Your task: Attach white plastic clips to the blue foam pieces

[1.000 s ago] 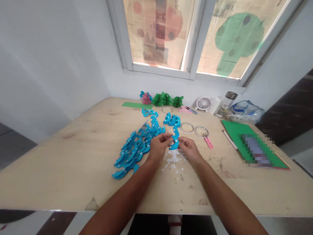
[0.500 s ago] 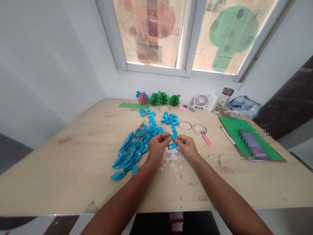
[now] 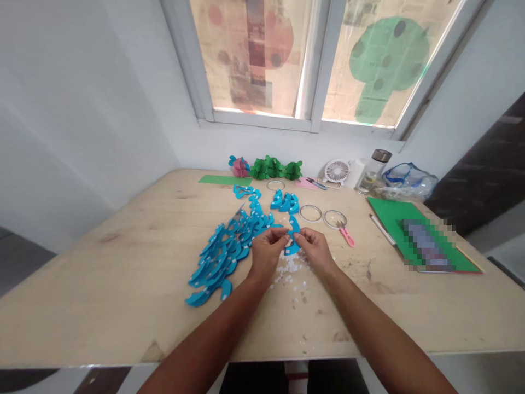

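Both of my hands meet over a curved blue paper piece (image 3: 292,250) bearing small white squares. The fingers of my left hand (image 3: 268,249) are pinched at its left edge. On the opposite edge, my right hand (image 3: 316,249) grips it between thumb and fingers. Whether a tiny scrap is also between the fingertips, I cannot make out. Just below lie white paper scraps (image 3: 290,267), scattered on the table. A heap of similar blue curved pieces (image 3: 223,254), dotted with white squares, spreads beside my left hand. Several more blue pieces (image 3: 285,202) sit in stacks beyond my hands.
Tape rolls (image 3: 310,213) and pink-handled scissors (image 3: 346,235) lie right of centre. Green and pink paper ornaments (image 3: 273,167) line the wall, near a small white fan (image 3: 337,172) and a bottle (image 3: 374,169). Green sheets (image 3: 388,210) and a pen (image 3: 381,230) are at the right.
My fingertips have shifted slightly on the blue paper piece and drawn a little closer together. The whole view has tilted a touch, so things appear slightly lower.
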The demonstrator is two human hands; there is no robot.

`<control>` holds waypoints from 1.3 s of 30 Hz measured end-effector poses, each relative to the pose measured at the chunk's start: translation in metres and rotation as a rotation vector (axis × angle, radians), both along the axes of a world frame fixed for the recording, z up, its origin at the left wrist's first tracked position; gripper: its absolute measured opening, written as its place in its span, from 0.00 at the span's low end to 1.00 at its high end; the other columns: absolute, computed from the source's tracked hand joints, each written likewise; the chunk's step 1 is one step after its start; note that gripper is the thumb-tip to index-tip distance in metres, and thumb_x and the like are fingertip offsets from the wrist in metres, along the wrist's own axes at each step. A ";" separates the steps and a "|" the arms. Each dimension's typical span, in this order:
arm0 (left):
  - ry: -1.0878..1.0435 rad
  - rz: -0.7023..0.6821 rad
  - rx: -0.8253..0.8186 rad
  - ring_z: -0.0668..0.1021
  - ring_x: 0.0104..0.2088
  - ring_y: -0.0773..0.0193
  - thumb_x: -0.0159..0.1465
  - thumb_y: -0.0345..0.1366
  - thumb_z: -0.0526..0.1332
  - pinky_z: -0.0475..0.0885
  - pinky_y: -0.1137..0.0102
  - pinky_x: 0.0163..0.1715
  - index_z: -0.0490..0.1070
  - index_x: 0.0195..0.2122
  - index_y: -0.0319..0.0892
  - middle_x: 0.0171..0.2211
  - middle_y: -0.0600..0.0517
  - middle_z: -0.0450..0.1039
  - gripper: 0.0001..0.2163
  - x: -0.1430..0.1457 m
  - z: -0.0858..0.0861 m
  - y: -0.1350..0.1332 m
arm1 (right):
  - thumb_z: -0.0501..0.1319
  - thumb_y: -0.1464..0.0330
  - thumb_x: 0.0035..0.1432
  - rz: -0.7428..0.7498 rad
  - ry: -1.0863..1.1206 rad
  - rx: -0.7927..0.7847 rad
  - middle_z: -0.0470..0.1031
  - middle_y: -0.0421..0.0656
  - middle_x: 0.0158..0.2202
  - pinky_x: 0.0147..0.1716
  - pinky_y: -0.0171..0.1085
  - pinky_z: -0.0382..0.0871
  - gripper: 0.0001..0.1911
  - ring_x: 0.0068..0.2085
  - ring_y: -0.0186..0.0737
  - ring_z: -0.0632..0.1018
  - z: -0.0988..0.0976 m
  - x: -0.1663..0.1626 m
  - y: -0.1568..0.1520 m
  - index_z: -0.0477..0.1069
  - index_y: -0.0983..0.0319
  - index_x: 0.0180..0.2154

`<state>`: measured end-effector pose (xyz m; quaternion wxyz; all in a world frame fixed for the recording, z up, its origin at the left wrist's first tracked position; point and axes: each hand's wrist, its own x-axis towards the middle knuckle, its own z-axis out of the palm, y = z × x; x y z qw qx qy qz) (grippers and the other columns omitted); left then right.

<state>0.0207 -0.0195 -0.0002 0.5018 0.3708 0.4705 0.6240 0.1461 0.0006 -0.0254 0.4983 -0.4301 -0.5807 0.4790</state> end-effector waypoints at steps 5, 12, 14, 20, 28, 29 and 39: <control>-0.002 -0.019 0.007 0.72 0.23 0.69 0.44 0.32 0.67 0.67 0.74 0.27 0.75 0.26 0.38 0.22 0.53 0.74 0.07 0.000 0.000 -0.001 | 0.60 0.57 0.50 -0.007 0.047 0.001 0.59 0.35 0.18 0.21 0.31 0.54 0.16 0.20 0.29 0.60 -0.002 -0.001 0.001 0.64 0.63 0.23; -0.032 -0.126 -0.022 0.72 0.25 0.69 0.44 0.36 0.68 0.64 0.74 0.24 0.77 0.32 0.39 0.30 0.50 0.76 0.13 -0.012 -0.004 0.009 | 0.60 0.55 0.50 0.011 0.018 -0.018 0.58 0.35 0.17 0.20 0.31 0.53 0.18 0.20 0.29 0.59 0.000 0.000 0.000 0.62 0.62 0.22; -0.035 -0.099 0.000 0.73 0.27 0.68 0.46 0.38 0.68 0.65 0.74 0.26 0.76 0.33 0.40 0.32 0.50 0.76 0.13 -0.016 -0.001 0.010 | 0.60 0.55 0.50 0.026 -0.017 -0.006 0.59 0.35 0.18 0.21 0.31 0.54 0.18 0.20 0.30 0.60 -0.002 0.000 0.000 0.63 0.62 0.22; 0.023 -0.024 0.087 0.74 0.31 0.66 0.47 0.37 0.67 0.68 0.71 0.35 0.74 0.29 0.39 0.29 0.52 0.75 0.09 -0.018 0.007 0.007 | 0.58 0.57 0.53 0.052 -0.094 0.070 0.58 0.36 0.19 0.22 0.31 0.54 0.17 0.22 0.30 0.60 -0.005 0.000 0.000 0.63 0.63 0.22; 0.166 -0.018 0.177 0.73 0.28 0.67 0.50 0.37 0.65 0.68 0.72 0.33 0.72 0.26 0.39 0.25 0.54 0.72 0.07 -0.020 0.007 0.007 | 0.57 0.58 0.54 0.051 -0.173 0.108 0.57 0.36 0.19 0.22 0.31 0.54 0.18 0.22 0.30 0.60 -0.001 -0.001 -0.002 0.61 0.62 0.20; 0.181 -0.034 0.193 0.73 0.28 0.67 0.50 0.37 0.64 0.68 0.72 0.33 0.72 0.26 0.39 0.25 0.54 0.72 0.06 -0.021 0.006 0.008 | 0.57 0.57 0.54 0.050 -0.174 0.109 0.57 0.36 0.19 0.22 0.31 0.54 0.18 0.22 0.30 0.60 -0.001 -0.001 -0.002 0.61 0.62 0.20; 0.193 -0.110 0.180 0.74 0.34 0.64 0.52 0.39 0.63 0.68 0.70 0.36 0.72 0.30 0.40 0.34 0.50 0.73 0.08 -0.028 0.003 0.014 | 0.55 0.57 0.55 0.071 -0.262 0.192 0.61 0.37 0.19 0.24 0.32 0.58 0.18 0.23 0.32 0.63 0.008 -0.002 -0.007 0.63 0.62 0.20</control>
